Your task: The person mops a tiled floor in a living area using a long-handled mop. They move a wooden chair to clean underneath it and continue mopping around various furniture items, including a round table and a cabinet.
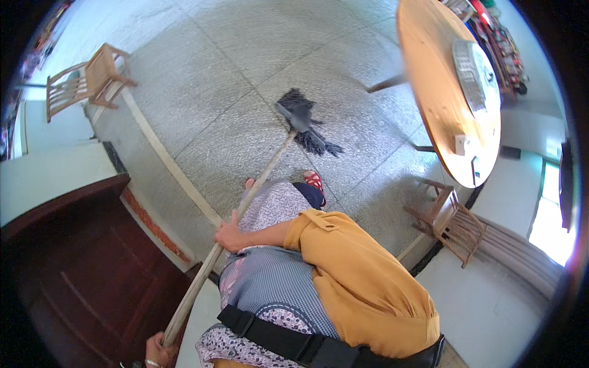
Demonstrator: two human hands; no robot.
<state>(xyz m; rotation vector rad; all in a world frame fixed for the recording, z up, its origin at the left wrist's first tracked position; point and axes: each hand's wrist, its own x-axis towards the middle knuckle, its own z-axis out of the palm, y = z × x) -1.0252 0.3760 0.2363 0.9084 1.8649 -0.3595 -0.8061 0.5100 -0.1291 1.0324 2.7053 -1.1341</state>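
as fingers (pixel 222 235) clasp it, the mop (pixel 202 275) slants forward-right.

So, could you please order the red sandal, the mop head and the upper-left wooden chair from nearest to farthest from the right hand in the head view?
From the right hand, nearest first:
1. Red sandal: ahead, to the right.
2. Mop head: farther ahead, on the floor.
3. Wooden chair: far ahead, upper left.

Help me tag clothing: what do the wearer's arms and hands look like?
The right sleeve is loose and mustard-yellow, with a buttoned tab; the right hand is gloveless. The left hand, also gloveless, has a pale band at the wrist.
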